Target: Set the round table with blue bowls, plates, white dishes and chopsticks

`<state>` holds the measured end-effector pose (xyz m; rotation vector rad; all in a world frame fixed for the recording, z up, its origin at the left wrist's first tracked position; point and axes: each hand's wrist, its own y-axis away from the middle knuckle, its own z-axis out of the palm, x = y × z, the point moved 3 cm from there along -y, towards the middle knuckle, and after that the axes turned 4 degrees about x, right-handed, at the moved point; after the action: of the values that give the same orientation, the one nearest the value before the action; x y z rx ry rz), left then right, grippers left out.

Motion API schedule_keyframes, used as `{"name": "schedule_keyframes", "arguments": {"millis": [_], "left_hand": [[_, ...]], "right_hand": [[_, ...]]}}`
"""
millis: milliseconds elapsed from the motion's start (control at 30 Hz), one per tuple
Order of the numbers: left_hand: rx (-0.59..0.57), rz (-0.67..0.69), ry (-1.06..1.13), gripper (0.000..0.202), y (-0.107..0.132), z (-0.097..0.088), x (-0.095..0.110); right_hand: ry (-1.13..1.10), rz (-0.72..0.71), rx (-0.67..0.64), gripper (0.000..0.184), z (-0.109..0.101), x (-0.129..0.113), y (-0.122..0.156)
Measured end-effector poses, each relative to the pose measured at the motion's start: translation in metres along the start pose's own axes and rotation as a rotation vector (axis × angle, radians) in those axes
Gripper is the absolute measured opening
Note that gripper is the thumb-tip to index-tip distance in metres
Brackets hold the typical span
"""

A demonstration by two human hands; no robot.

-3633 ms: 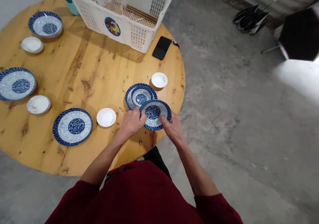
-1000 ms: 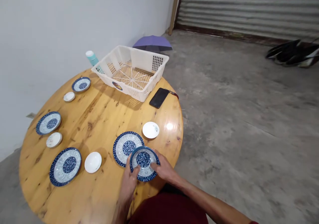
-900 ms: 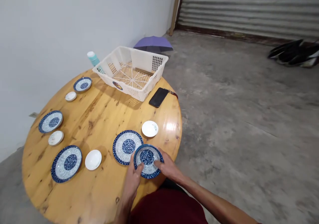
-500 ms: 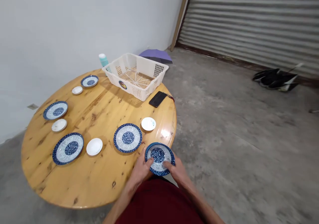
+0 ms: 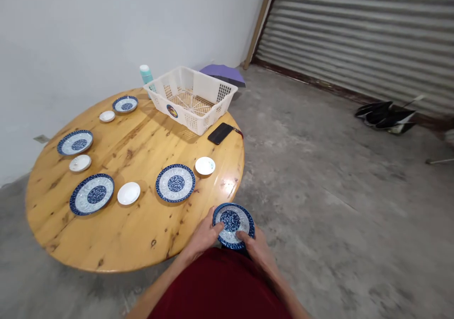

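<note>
Between my two hands is a small stack of blue-and-white plates (image 5: 234, 220), held in front of my body just off the table's near right edge. My left hand (image 5: 209, 231) grips its left side, thumb over the rim. On the opposite side my right hand (image 5: 254, 243) grips it the same way. How many plates lie under the top one is hidden. Nearest to the stack on the round wooden table (image 5: 142, 243) lies a blue-and-white plate (image 5: 175, 183), with a small white dish (image 5: 205, 166) beside it.
More patterned plates (image 5: 92, 194) and small white dishes (image 5: 128, 193) sit around the table's left side. A white plastic basket (image 5: 191, 99), a turquoise bottle (image 5: 146, 74) and a black phone (image 5: 220, 133) are at the back. Umbrellas (image 5: 385, 115) lie on the concrete floor.
The held stack has moved slightly right, away from the table edge. My view has shifted, so the table sits a little higher and further left. Both hands keep their grip.
</note>
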<state>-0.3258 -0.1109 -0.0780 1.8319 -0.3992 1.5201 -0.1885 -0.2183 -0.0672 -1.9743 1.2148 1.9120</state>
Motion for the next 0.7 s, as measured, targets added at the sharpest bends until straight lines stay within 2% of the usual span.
{"name": "schedule_keyframes", "arguments": {"millis": [100,200,433,533,600,700], "left_hand": [[0.04,-0.01,-0.003,0.058,-0.02,0.017,0.007],[0.067,-0.003,0.005,0.058,-0.047,0.048,0.022],[0.109,-0.04,0.029,0.06,-0.12,0.15,0.053],[0.119,-0.044,0.093,0.059,-0.145,0.187,0.063],[0.143,-0.038,0.094,0.058,-0.156,0.201,0.069],[0.204,-0.049,0.032,0.058,-0.169,0.208,0.076]], "right_hand": [[0.009,-0.004,0.0,0.043,-0.018,-0.004,-0.023],[0.025,-0.006,-0.015,0.045,-0.05,-0.011,-0.052],[0.062,0.014,-0.034,0.041,-0.163,-0.024,-0.133],[0.078,0.009,-0.065,0.037,-0.201,-0.03,-0.164],[0.079,0.01,-0.099,0.038,-0.216,-0.035,-0.18],[0.063,0.023,-0.151,0.044,-0.224,-0.044,-0.202]]}}
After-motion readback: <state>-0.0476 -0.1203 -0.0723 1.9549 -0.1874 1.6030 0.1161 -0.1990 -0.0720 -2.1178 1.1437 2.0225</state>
